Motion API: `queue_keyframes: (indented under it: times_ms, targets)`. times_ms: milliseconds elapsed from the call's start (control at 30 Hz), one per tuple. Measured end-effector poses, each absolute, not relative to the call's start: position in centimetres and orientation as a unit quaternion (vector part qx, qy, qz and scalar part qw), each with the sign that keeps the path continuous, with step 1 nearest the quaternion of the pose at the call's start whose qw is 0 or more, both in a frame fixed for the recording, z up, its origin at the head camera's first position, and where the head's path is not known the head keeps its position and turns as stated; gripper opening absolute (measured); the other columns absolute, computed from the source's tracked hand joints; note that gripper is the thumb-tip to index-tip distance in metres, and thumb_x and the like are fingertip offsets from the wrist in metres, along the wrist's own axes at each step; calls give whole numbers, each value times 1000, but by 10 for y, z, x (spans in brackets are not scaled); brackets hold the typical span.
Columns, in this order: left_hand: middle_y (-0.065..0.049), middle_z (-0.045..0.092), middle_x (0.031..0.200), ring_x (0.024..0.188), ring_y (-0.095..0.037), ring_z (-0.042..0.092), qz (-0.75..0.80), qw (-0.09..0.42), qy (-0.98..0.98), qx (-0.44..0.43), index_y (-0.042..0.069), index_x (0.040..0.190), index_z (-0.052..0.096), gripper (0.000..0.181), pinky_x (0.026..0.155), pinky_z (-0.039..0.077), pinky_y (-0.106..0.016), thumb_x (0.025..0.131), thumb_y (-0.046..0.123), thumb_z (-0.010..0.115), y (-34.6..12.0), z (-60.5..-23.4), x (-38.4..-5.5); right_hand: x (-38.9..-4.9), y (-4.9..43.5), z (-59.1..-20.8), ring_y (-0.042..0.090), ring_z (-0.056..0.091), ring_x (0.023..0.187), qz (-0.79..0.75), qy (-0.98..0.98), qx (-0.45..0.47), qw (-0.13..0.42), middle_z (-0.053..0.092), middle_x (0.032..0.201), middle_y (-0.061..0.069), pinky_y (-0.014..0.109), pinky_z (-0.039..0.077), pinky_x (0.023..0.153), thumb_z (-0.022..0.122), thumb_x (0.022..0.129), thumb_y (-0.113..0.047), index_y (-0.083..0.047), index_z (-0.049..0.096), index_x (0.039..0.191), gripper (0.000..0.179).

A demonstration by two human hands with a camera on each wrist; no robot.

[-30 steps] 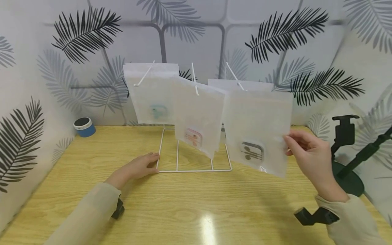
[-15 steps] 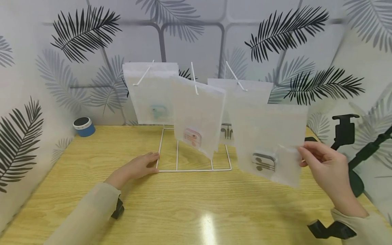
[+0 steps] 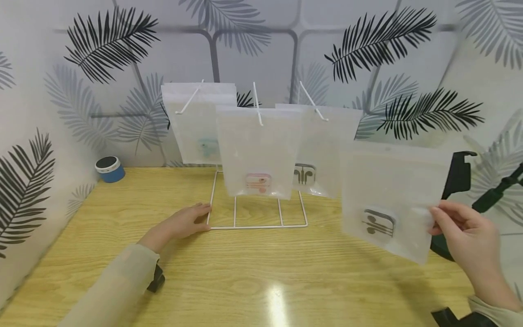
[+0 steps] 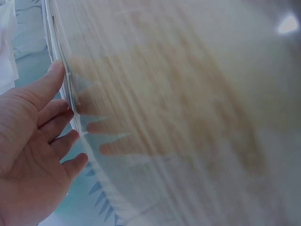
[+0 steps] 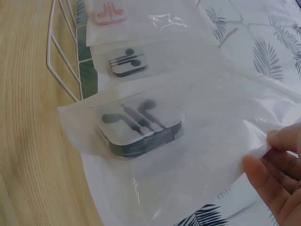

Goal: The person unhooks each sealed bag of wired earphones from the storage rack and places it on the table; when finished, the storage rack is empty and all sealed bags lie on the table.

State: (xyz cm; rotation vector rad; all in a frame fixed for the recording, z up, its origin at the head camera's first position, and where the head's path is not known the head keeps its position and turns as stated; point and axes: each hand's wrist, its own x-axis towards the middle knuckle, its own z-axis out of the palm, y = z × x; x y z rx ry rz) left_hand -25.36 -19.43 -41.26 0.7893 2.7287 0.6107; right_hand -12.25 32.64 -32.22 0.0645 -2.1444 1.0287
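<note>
My right hand pinches the side edge of a frosted plastic bag. Inside that bag sits a boxed pair of dark earphones. The bag hangs apart from the rack's hooks, to their right. My left hand touches the left rail of the white wire rack, its fingers and thumb resting along the wire. Three hooks on the rack carry more frosted bags: a left one with a teal item, a middle one with pink earphones, and a right one with dark earphones.
A blue round speaker-like item stands at the back left of the wooden table. At the right, a black stand with a clamp is partly behind the bag. A leaf-patterned wall covering rises behind.
My right hand has moved right and down, and the bag it pinches has come away from the right hook. The middle bag has swung to face forward. My left hand stays in place.
</note>
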Motion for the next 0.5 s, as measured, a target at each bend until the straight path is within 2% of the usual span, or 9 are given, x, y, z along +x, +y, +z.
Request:
queue_keyframes:
  times_ms: [300,500]
  targets:
    - [-24,29,143,132,-41,20,208,124,934,262,-6,139,33,63,105,21,-52,91,25,59,-193,-412,-254,-124,341,-327,-7,52,48,385,-844,-54,371,53,71,-26,7,44,48,61,84,8,10,62,90,6]
    - [-24,28,144,133,-41,19,211,127,934,259,-5,140,33,63,104,21,-53,91,26,59,-193,-412,-254,-134,345,-329,-3,54,47,411,-839,-44,353,56,68,-26,10,46,47,61,86,4,7,63,92,7]
